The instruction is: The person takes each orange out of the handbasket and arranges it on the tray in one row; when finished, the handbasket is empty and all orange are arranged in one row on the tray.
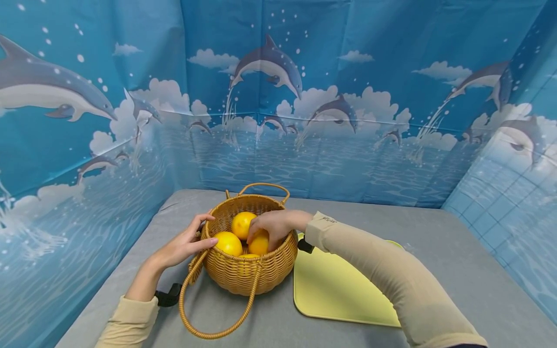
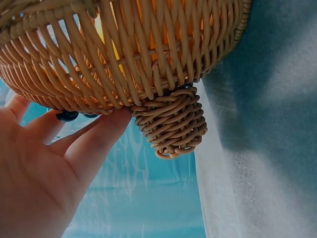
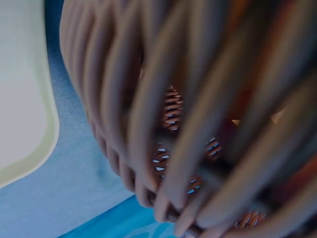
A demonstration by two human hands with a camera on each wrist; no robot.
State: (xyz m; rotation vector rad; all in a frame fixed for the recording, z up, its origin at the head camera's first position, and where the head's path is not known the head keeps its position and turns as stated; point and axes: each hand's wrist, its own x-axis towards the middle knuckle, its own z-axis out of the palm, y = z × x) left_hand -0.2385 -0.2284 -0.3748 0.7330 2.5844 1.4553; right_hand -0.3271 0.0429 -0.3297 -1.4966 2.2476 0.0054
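A round wicker basket [image 1: 256, 273] stands on the grey surface with several oranges [image 1: 244, 225] inside. My left hand [image 1: 184, 245] holds its left rim, thumb and fingers spread apart with the tips at the edge. The left wrist view shows that hand [image 2: 59, 168] against the woven wall [image 2: 124, 59], beside a small woven tab [image 2: 173, 124]. Reaching over the right rim, my right hand [image 1: 274, 227] grips an orange [image 1: 259, 243] down in the basket. Wicker wall [image 3: 148, 99] fills most of the right wrist view and hides the right hand there.
Right of the basket lies a yellow-green tray [image 1: 335, 285], partly under the right forearm [image 1: 374, 261]. One basket handle [image 1: 217, 333] droops over the front; the other [image 1: 265, 184] stands up at the back. A blue dolphin-print curtain [image 1: 304, 145] surrounds the grey tabletop [image 1: 209, 319].
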